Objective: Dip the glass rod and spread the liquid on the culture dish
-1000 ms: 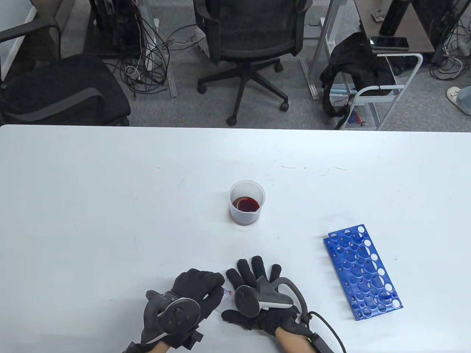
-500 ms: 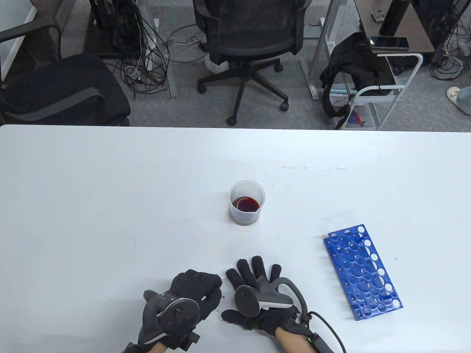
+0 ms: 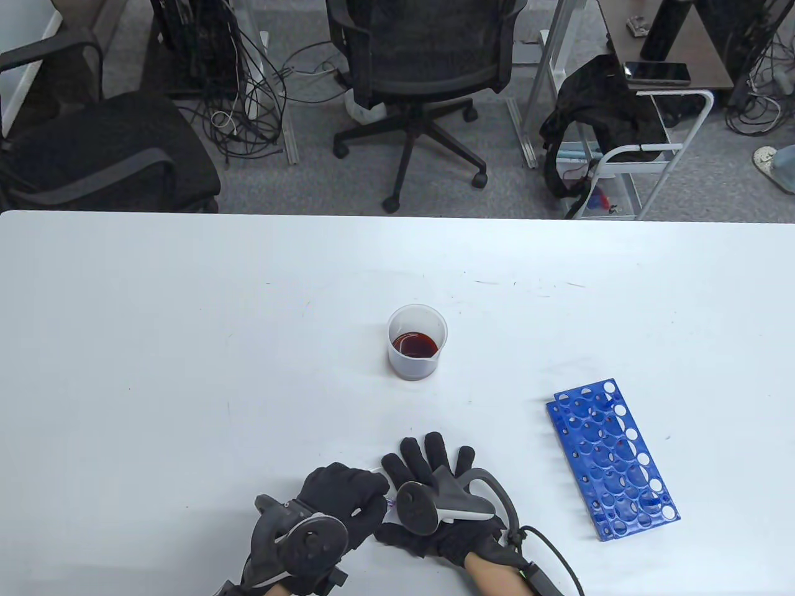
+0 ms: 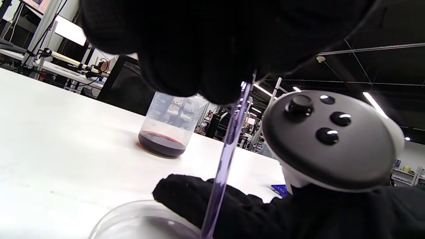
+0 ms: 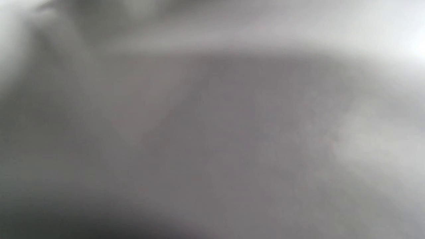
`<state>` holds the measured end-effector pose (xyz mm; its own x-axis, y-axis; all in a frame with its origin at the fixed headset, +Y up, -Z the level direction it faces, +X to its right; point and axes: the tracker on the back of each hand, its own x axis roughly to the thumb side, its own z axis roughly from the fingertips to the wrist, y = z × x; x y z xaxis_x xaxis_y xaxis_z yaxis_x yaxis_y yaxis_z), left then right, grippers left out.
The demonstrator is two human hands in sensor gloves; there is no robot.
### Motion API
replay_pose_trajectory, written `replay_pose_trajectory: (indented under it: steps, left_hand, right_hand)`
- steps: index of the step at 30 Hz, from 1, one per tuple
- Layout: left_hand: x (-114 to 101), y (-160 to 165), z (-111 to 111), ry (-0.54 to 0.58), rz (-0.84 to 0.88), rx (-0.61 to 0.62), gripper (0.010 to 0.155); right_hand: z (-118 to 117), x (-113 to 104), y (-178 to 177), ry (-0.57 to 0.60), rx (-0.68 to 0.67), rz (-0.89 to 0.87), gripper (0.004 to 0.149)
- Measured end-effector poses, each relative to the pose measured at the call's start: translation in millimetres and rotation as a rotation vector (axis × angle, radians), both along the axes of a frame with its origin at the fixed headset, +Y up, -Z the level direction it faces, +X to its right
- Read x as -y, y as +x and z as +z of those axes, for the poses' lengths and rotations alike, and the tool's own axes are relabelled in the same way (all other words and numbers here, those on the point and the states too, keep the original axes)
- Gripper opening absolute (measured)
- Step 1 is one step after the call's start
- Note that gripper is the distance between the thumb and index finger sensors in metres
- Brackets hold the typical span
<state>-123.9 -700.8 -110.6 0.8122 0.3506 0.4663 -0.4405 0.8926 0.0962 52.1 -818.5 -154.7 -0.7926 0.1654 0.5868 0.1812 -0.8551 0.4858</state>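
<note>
My left hand [image 3: 357, 496] grips a thin clear glass rod [image 4: 229, 149] in closed fingers [image 4: 199, 43]. The rod slants down into a shallow clear culture dish [image 4: 139, 220] at the table's near edge. In the table view only the rod's purple-tinted tip [image 3: 390, 501] shows between my hands, and the dish is mostly hidden. My right hand [image 3: 428, 456] lies flat with fingers spread, its thumb [image 4: 186, 196] next to the dish's far rim. A clear beaker [image 3: 417, 347] of dark red liquid stands further back at mid table. It also shows in the left wrist view [image 4: 166, 132].
A blue test tube rack [image 3: 612, 459] lies flat to the right of my right hand. The white table [image 3: 186, 341] ends at a far edge with office chairs and a cart behind it. The right wrist view is a grey blur.
My left hand has shifted right, closer to my right hand, carrying the rod tip across the dish. My right hand and the beaker have not moved.
</note>
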Motion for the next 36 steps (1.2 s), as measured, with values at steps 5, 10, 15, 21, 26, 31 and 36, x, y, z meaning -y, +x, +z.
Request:
replay_pose_trajectory:
  steps: [5, 10, 15, 21, 26, 31, 36]
  left_hand:
    - [0, 4, 2, 0.043, -0.032, -0.012, 0.038]
    - [0, 5, 2, 0.071, -0.061, -0.034, 0.038]
    - [-1, 3, 1, 0.068, -0.077, -0.049, 0.038]
    - [-6, -1, -1, 0.039, -0.094, -0.051, 0.037]
    - [-8, -4, -2, 0.005, -0.082, -0.039, 0.037]
    - [-9, -6, -3, -0.037, -0.05, -0.016, 0.036]
    - [-6, -3, -2, -0.068, -0.015, 0.01, 0.036]
  right_hand:
    - [0, 0, 0, -0.002, 0.002, -0.001, 0.101]
    - [0, 0, 0, -0.002, 0.002, 0.0, 0.101]
    - [0, 0, 0, -0.002, 0.002, 0.0, 0.101]
    - [0, 0, 0, -0.002, 0.002, 0.0, 0.101]
    - [0, 0, 0, -0.002, 0.002, 0.0, 0.101]
    - [0, 0, 0, -0.002, 0.002, 0.0, 0.101]
    - [0, 0, 0, -0.002, 0.003, 0.001, 0.101]
